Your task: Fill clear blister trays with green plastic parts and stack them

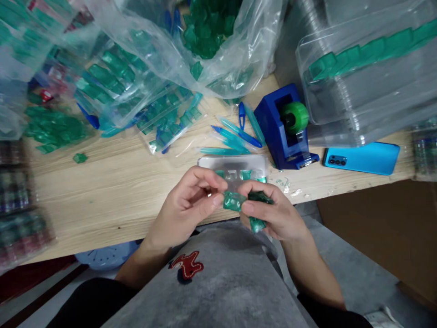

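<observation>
My right hand (273,209) is closed around several small, green, translucent pieces. One shiny green piece (233,201) sticks out to the left from its thumb and index finger, and another green piece (257,224) shows below the fingers. At the left end of the first piece, the thumb and index finger of my left hand (191,202) are pinched together, seemingly on its edge. Just behind both hands lies a shallow clear plastic box (232,162) with green and clear pieces inside, partly hidden by my fingers.
A blue tape dispenser (273,132) with a green core stands right of several blue and turquoise pens (235,136). Beyond are a blue phone (362,158), large clear containers (372,95), and plastic bags (150,59) of green pieces. A loose green piece (80,157) lies left.
</observation>
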`<state>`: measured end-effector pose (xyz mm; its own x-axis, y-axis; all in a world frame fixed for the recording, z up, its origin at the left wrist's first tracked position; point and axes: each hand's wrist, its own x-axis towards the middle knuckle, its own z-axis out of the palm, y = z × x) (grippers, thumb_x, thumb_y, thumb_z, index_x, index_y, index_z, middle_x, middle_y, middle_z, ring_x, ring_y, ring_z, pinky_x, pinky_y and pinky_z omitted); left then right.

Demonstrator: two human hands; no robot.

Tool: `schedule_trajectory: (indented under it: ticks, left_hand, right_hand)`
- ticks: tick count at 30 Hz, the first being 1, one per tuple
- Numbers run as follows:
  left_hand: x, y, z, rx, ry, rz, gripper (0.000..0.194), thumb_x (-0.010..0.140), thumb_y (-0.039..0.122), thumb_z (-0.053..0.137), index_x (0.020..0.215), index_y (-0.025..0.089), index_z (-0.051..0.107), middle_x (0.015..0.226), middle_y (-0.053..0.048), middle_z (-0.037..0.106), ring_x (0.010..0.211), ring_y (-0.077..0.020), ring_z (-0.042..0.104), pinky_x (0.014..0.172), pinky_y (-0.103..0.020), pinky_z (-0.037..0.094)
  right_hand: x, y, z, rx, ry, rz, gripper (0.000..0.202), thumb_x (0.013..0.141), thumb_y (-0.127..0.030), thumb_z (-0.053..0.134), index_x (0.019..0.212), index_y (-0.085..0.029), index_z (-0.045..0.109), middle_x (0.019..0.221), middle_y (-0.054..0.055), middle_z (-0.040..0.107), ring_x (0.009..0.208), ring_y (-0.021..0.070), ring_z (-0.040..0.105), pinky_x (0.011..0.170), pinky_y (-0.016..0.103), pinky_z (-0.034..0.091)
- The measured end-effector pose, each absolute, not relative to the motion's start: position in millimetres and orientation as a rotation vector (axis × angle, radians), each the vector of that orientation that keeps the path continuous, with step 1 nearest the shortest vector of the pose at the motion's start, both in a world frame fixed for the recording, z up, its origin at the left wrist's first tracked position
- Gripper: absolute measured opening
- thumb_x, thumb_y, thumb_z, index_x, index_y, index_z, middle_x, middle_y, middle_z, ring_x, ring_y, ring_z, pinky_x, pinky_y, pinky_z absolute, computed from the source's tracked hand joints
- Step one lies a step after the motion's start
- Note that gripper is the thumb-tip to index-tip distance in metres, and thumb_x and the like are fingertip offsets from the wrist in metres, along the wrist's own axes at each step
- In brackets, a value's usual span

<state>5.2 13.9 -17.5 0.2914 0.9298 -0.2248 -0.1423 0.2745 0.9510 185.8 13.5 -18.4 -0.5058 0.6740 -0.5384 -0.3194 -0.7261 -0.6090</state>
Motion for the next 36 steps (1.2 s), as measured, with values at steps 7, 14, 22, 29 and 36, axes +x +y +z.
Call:
schedule_trajectory:
  ticks: [7, 14, 22, 29, 36]
  left_hand:
    - [17.2, 17.0, -37.1, 1.964, 1.475, 0.731, 0.019, 0.088, 0.011, 0.059, 0.101, 0.025, 0.055, 0.088, 0.002, 0.066, 0.085, -0.0171, 0.056, 0.082, -0.036, 0.037]
    - [16.0, 23.1, -38.1, 2.172, 1.521, 0.601, 0.019, 0.088, 0.01, 0.058, 0.102, 0.022, 0.053, 0.09, 0.001, 0.068, 0.084, -0.0187, 0.054, 0.079, -0.036, 0.034]
    - [16.9, 23.6, -35.0, 2.203, 1.48, 0.488, 0.018, 0.089, 0.01, 0.056, 0.1, 0.025, 0.056, 0.089, 0.0, 0.067, 0.084, -0.0215, 0.053, 0.078, -0.039, 0.033]
    - [8.2, 31.9, -43.8, 2.076, 1.33, 0.706, 0.018, 0.092, 0.018, 0.054, 0.103, 0.029, 0.063, 0.099, -0.003, 0.068, 0.092, -0.0241, 0.057, 0.08, -0.041, 0.038]
    - [10.0, 30.6, -49.8, 2.089, 1.248, 0.627, 0.021, 0.092, 0.019, 0.056, 0.109, 0.027, 0.064, 0.102, -0.004, 0.064, 0.098, -0.0218, 0.057, 0.089, -0.038, 0.044]
  right_hand:
    - [191.4, 17.5, -24.6, -1.732, -1.548, 1.275, 0.008, 0.086, -0.019, 0.058, 0.084, -0.019, 0.066, 0.084, 0.002, 0.068, 0.078, 0.0157, 0.063, 0.072, 0.028, 0.046]
    - [180.1, 41.9, -7.1, -1.987, -2.131, 1.172, 0.014, 0.091, -0.018, 0.055, 0.09, -0.015, 0.069, 0.089, 0.009, 0.069, 0.082, 0.0229, 0.065, 0.065, 0.03, 0.04]
    - [175.9, 56.6, -1.9, -2.006, -2.38, 1.129, 0.015, 0.086, -0.014, 0.057, 0.081, -0.018, 0.07, 0.077, 0.006, 0.07, 0.067, 0.0191, 0.062, 0.055, 0.028, 0.028]
    - [175.3, 49.6, -12.7, -1.942, -2.257, 0.978, 0.008, 0.085, -0.017, 0.056, 0.081, -0.019, 0.063, 0.066, 0.005, 0.065, 0.057, 0.0182, 0.058, 0.051, 0.029, 0.029]
    - [198.0, 38.9, -10.5, -1.911, -1.937, 0.928, 0.007, 0.085, -0.024, 0.064, 0.091, -0.022, 0.061, 0.071, 0.001, 0.063, 0.062, 0.0174, 0.059, 0.053, 0.028, 0.035]
